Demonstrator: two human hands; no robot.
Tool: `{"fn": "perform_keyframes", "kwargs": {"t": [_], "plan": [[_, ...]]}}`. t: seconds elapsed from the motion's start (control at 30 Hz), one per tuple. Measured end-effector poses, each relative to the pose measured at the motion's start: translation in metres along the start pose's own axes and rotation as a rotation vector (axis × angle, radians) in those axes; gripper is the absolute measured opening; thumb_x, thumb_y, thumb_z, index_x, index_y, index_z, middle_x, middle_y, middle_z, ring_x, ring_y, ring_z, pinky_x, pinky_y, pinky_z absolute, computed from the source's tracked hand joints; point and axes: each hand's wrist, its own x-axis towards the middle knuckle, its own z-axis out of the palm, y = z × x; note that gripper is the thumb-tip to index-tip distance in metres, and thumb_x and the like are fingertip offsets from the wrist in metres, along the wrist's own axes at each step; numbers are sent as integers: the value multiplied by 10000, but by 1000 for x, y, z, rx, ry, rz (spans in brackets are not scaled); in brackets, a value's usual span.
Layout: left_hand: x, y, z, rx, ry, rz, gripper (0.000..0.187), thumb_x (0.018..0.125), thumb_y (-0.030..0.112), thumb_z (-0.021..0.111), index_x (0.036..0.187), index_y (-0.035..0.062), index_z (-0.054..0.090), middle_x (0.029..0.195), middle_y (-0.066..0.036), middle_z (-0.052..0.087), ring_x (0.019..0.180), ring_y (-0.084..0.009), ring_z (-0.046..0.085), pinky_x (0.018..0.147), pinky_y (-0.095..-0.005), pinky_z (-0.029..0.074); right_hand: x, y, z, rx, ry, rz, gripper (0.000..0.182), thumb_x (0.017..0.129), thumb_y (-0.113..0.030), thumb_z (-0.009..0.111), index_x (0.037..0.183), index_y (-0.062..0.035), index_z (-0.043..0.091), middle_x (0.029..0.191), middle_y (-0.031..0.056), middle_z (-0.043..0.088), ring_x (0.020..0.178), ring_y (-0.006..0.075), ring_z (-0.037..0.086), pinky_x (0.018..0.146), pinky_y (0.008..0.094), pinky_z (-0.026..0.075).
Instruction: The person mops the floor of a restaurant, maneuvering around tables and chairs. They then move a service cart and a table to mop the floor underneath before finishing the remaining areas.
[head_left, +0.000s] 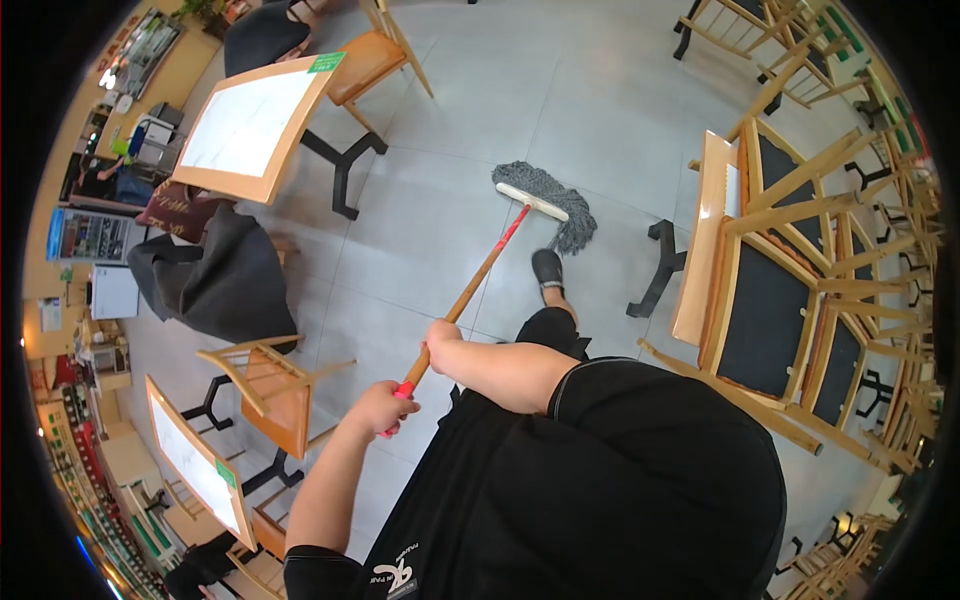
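A mop with a long wooden handle (470,290) slants away from me across the floor. Its grey string head (575,228), fixed to a white bar (530,201), lies spread on the tiles, and red wrapping covers the handle near that bar. My left hand (378,408) is closed around the pink-red grip at the near end. Farther up the shaft, my right hand (442,346) is wrapped round the bare wood. Just behind the mop head is my foot in a dark clog (547,268).
On the left stand tables (245,128) with white tops, wooden chairs (370,62) and a seat draped with a dark cloth (225,280). Upturned chairs (770,310) rest on a table (704,240) at right, whose black foot (658,268) meets the grey tiled floor (450,110).
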Motion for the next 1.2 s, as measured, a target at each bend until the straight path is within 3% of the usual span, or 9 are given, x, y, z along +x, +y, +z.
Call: {"fn": "perform_keyframes", "kwargs": {"t": [0.1, 0.3, 0.5, 0.63, 0.67, 0.93, 1.07, 1.2], "plan": [[25, 43, 6, -111, -64, 9, 170, 682, 131, 602, 772, 35, 495, 552, -21, 443, 347, -104, 397, 304, -249, 313, 7, -54, -6, 13, 106, -53, 194, 782, -160, 358, 759, -2, 469, 659, 119, 473, 518, 199, 466, 447, 320, 395], [86, 148, 30, -183, -115, 74, 156, 721, 137, 567, 763, 39, 453, 543, -16, 428, 341, -106, 392, 299, -252, 309, 59, -170, -30, 76, 55, -96, 214, 810, -212, 377, 770, -16, 455, 615, 102, 455, 483, 187, 453, 426, 312, 389], [149, 285, 26, -306, -195, 119, 155, 754, 127, 549, 730, 52, 415, 540, -15, 423, 338, -105, 389, 297, -239, 306, 96, -321, -43, 116, 9, -120, 171, 767, -137, 371, 749, 5, 465, 588, 114, 470, 463, 201, 472, 417, 332, 395], [166, 383, 42, -497, -271, 46, 170, 768, 139, 539, 725, 75, 388, 542, -13, 408, 346, -98, 363, 300, -234, 296, 95, -414, -65, 143, 15, -128, 202, 812, -211, 380, 859, -26, 447, 621, 100, 472, 503, 190, 486, 434, 326, 420], [173, 402, 48, -506, -284, 49, 165, 766, 134, 537, 715, 72, 394, 534, -13, 406, 347, -100, 363, 302, -240, 299, 108, -434, -72, 146, -17, -93, 234, 836, -301, 412, 883, -72, 424, 622, 62, 460, 504, 172, 480, 424, 306, 425], [200, 478, 90, -373, -339, 53, 193, 729, 76, 541, 590, 56, 409, 499, -37, 417, 367, -154, 443, 345, -279, 388, 137, -499, -117, 84, -12, -159, 255, 835, -321, 422, 878, -69, 431, 603, 56, 465, 478, 166, 479, 395, 301, 425], [226, 503, 98, -411, -409, 10, 107, 709, 29, 524, 687, 21, 419, 541, -71, 441, 382, -186, 459, 333, -307, 390, 142, -527, -123, 34, 76, -187, 256, 827, -305, 450, 828, -49, 462, 597, 69, 486, 475, 166, 488, 381, 305, 421], [257, 541, 102, -356, -444, 23, 67, 686, 13, 501, 681, 1, 435, 542, -80, 444, 398, -202, 481, 345, -313, 414, 151, -574, -127, -63, 112, -240, 268, 817, -297, 473, 776, -33, 481, 595, 76, 505, 450, 161, 482, 367, 304, 414]]}}
